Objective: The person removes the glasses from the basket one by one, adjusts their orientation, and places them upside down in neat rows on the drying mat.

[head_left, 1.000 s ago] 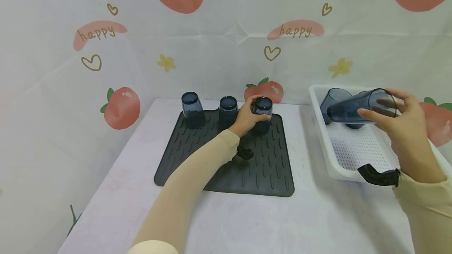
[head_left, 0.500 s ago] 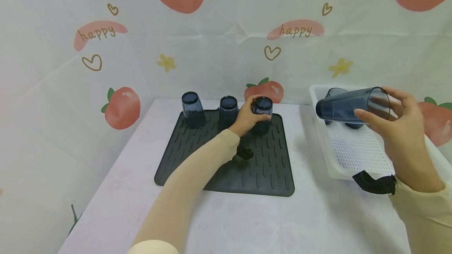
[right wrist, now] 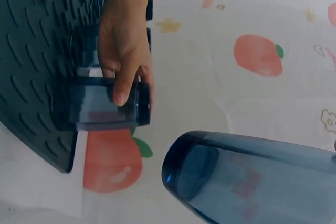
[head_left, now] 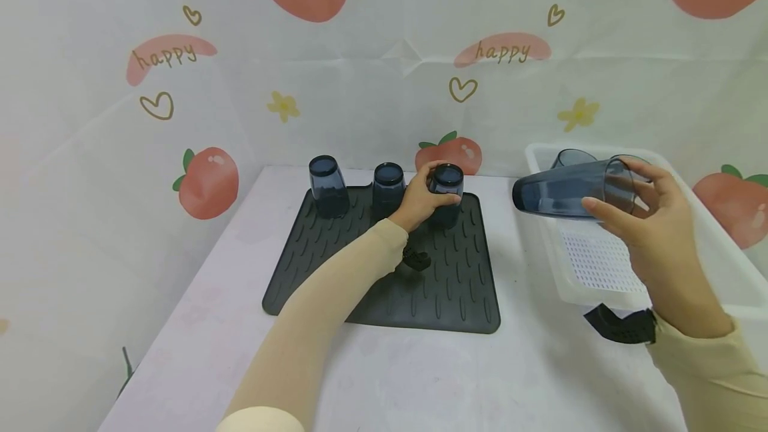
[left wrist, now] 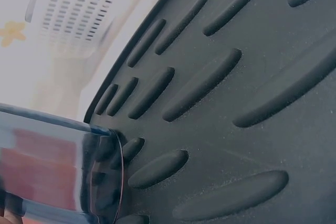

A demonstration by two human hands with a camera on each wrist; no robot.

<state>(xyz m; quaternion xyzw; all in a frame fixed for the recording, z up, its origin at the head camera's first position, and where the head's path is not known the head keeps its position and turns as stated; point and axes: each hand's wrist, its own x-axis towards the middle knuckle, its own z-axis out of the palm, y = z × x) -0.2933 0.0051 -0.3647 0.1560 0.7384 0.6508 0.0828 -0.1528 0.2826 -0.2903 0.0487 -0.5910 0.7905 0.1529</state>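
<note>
My left hand holds an upside-down blue drinking glass by its upper part, thumb on the near side. That glass stands mouth down at the back right of the black ribbed drying mat. Two similar glasses are lined up to its left: a middle glass and a far-left glass. My right hand grips another blue glass near its mouth. It lies nearly level in the air, base pointing left, and appears above the white basket. In the right wrist view this held glass appears apart from the mat.
The white plastic basket with a perforated bottom stands on the right of the table. At its back a blue glass shows, partly hidden by the held one. A printed cloth hangs behind the table.
My right hand has moved left and slightly down with its glass, whose base now reaches past the basket's left rim. My left hand has stayed on its glass.
</note>
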